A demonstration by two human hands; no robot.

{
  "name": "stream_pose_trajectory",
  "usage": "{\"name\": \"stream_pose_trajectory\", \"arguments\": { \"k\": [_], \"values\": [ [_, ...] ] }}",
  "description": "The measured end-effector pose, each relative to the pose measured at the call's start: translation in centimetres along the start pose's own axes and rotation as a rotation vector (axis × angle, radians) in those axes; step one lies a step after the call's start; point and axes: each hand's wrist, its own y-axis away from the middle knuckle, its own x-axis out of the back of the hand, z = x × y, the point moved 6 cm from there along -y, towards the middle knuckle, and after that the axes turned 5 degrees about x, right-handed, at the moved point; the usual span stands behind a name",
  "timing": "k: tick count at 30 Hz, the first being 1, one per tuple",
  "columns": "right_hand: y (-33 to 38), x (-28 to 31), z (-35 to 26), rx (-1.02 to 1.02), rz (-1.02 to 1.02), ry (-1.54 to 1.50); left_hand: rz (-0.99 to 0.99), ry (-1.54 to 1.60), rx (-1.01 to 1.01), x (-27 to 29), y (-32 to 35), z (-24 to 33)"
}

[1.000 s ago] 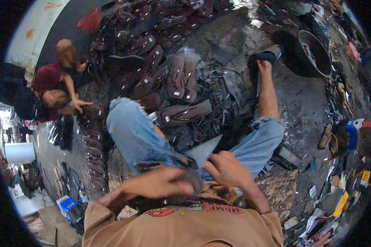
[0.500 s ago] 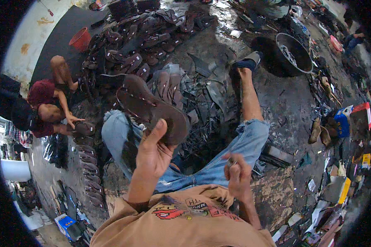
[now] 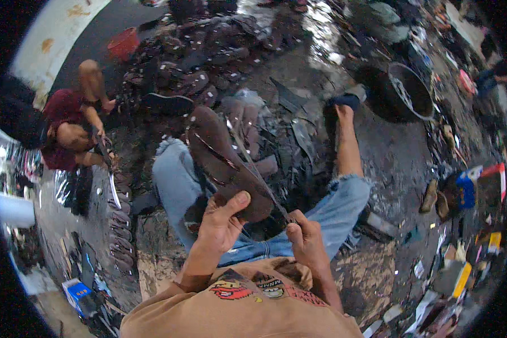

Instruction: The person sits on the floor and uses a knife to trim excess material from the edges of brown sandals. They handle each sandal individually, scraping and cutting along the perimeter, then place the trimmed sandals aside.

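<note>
A: What does the left grip [image 3: 218,225] do at this moment?

B: It is grasping a brown sandal [image 3: 214,143] by the near rounded end. The thumb [image 3: 239,199] presses on the face of it.

A: And how is the sandal placed?

B: It extends from the left grip away from the body, leaning somewhat to the left, held up above the floor [image 3: 411,169]. A dark shiny strap [image 3: 222,158] goes along its face.

A: Is the right grip [image 3: 306,235] released?

B: No, it is clenched around the near end of a long thin grey piece [image 3: 259,172]. This piece runs forward and left from the right grip, beside the sandal's right edge. If it is a blade or a strip, I cannot tell, and also whether it touches the sandal.

A: What is around the two grips?

B: Just beyond the sandal there is a clear plastic bag [image 3: 249,98] with brown sandals in it. Well to the left of the left grip, another person [image 3: 65,129] holds a long blade [image 3: 114,190] near a row of sandals [image 3: 120,239]. Far ahead and right of the right grip stands a black basin [image 3: 423,118].
</note>
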Motion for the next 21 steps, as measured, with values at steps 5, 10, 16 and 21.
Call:
{"name": "stream_pose_trajectory", "arguments": {
  "k": [5, 10, 16, 21],
  "values": [
    [-6.5, -2.6, 2.8, 0.17, 0.299, -0.365, 0.02, -0.409, 0.15, 1.5, 2.5, -3.4],
    [-4.4, -1.4, 6.7, -0.137, 0.273, -0.583, 0.054, -0.611, -0.263, -1.4, -2.3, 10.2],
    [1.7, 7.3, 10.5, -0.25, 0.782, -0.585, 0.16, -0.495, -0.523, 7.8, -14.5, 28.0],
    [11.2, 17.0, 15.4, -0.281, 1.167, -0.518, 0.371, -1.425, -0.512, 22.1, -15.2, 19.9]
  ]
}}
